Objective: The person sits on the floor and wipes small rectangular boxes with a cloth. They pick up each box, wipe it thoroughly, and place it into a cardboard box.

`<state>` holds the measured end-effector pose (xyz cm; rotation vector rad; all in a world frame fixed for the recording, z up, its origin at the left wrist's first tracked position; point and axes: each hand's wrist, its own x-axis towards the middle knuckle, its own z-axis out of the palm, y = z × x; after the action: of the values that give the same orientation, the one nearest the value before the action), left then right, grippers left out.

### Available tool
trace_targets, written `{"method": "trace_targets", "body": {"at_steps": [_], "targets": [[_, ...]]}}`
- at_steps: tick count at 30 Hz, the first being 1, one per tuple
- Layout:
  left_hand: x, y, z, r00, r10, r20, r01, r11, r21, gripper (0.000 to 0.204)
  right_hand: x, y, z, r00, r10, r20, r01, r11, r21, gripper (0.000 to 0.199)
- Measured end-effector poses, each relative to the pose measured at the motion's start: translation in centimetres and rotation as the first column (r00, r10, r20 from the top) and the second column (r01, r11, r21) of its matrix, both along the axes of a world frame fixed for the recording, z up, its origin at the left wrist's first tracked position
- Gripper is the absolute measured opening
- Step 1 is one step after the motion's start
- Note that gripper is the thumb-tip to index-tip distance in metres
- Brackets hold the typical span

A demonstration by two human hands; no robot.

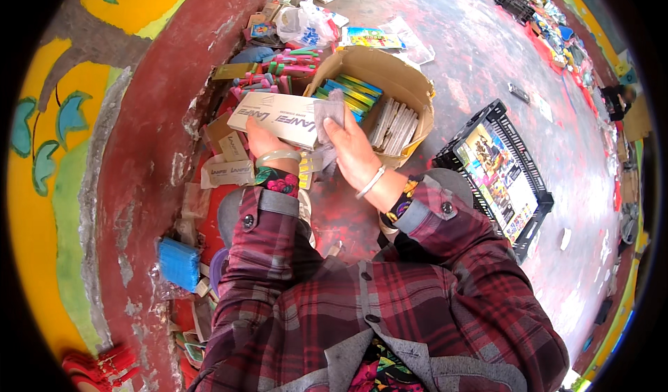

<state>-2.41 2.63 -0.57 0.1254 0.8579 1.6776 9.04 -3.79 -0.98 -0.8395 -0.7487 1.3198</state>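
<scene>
Holding a long white box (pixel 275 118) above the floor (pixel 480 51) beside the carton (pixel 410 85), the left hand (pixel 263 143) clasps its underside; the right hand (pixel 350 145) presses a grey cloth (pixel 328 113) against its end. Light, stiff cardboard, probably best gripped mid-length.

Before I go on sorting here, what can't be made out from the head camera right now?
- Left hand: its fingers are hidden behind the white flat box it holds.
- Grey cloth: pressed on the box by the right hand; how it is gripped is hidden.
- Cardboard box: its bottom is covered by coloured packs and white bundles.
- Black crate: contents too small to identify.
- Far floor items, upper right: blurred by the fisheye rim.
</scene>
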Motion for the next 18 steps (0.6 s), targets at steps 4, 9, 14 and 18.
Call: {"method": "trace_targets", "body": {"at_steps": [4,9,14,18], "targets": [[0.5,0.0,-1.1,0.998,0.046,-0.048,-0.045,0.999,0.006,0.045,-1.0,-0.8,-0.8,0.997,-0.073,0.011,0.073,0.997,-0.017,0.053],[0.6,0.4,-1.4,0.995,0.084,-0.06,-0.084,0.996,0.001,0.045,-2.8,-3.2,-0.2,0.998,-0.027,-0.048,0.022,0.996,-0.089,0.05],[0.0,0.6,-1.2,0.987,0.123,-0.102,-0.118,0.992,0.053,0.046,-1.6,-3.2,-1.4,0.843,-0.02,0.537,0.025,1.0,-0.002,0.049],[-0.5,-0.2,1.6,0.989,0.14,-0.055,-0.143,0.989,-0.046,0.047,0.5,-2.8,1.3,0.657,0.127,0.743,-0.225,0.974,0.032,0.041]]}}
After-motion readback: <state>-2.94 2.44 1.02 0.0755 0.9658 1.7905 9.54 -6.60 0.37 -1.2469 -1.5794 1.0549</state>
